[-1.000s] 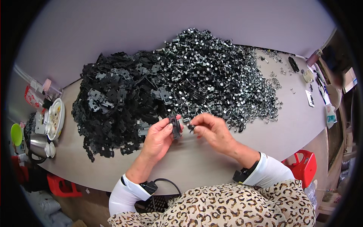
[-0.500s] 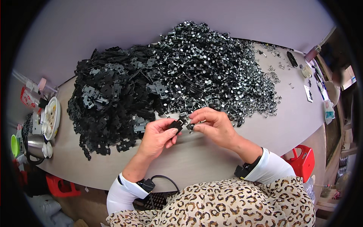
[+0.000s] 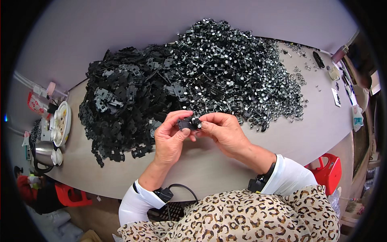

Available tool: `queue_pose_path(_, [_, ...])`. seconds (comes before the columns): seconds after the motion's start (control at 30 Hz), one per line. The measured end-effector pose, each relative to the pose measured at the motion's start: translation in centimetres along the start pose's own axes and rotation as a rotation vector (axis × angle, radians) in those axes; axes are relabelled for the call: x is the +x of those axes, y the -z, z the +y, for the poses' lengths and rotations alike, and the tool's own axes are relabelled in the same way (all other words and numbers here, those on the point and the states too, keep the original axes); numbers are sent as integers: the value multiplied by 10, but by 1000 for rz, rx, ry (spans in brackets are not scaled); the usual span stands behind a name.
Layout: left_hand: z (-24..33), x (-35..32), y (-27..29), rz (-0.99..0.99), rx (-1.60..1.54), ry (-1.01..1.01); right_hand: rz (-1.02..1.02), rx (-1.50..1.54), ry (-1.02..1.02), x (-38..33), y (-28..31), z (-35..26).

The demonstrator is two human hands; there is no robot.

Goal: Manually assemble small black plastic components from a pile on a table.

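My left hand grips a black plastic toy car chassis between thumb and fingers, over the near side of the heaps. At its right end is a wheel axle with a black wheel and pale hub, pinched by the thumb and forefinger of my right hand. The axle touches the chassis; whether it is seated there is hidden by my fingers. Beyond my hands on the left lies a heap of black chassis. A larger heap of wheel axles joins it on the right.
At the left edge stand a white oval tray and a steel kettle. Loose axles, a black object and a tape roll lie at the far right. Red stools stand beside the table.
My hands have come together, bringing the wheel axle in my right hand against the chassis in my left. The whole view has shifted slightly.
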State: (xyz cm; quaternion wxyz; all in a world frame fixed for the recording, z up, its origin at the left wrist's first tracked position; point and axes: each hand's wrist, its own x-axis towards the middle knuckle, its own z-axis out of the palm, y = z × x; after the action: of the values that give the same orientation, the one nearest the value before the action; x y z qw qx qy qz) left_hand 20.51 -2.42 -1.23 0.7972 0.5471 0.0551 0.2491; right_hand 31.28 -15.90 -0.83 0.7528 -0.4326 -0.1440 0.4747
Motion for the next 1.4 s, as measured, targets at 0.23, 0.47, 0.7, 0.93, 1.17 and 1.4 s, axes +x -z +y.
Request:
queue_pose_path(0.23, [0,-4,3,-24,-264,180,109,-685,477,0,-16,-11])
queue_pose_path(0.47, [-7,-8,11,-6,-81,78,73,-743,531,1,-24,-12])
queue_pose_path(0.7, [-5,-6,0,-8,4,50,40,-1094,815,5,-22,-14])
queue_pose_path(0.93, [-8,-9,-4,-41,284,7,-11,-1264,823,1,-22,-20])
queue_pose_path(1.17, [-8,-11,-12,2,137,127,-41,-1270,990,10,-17,-14])
queue_pose_path(1.4, [-2,-12,-13,-64,249,101,-48,-1457,862,1,-18,-23])
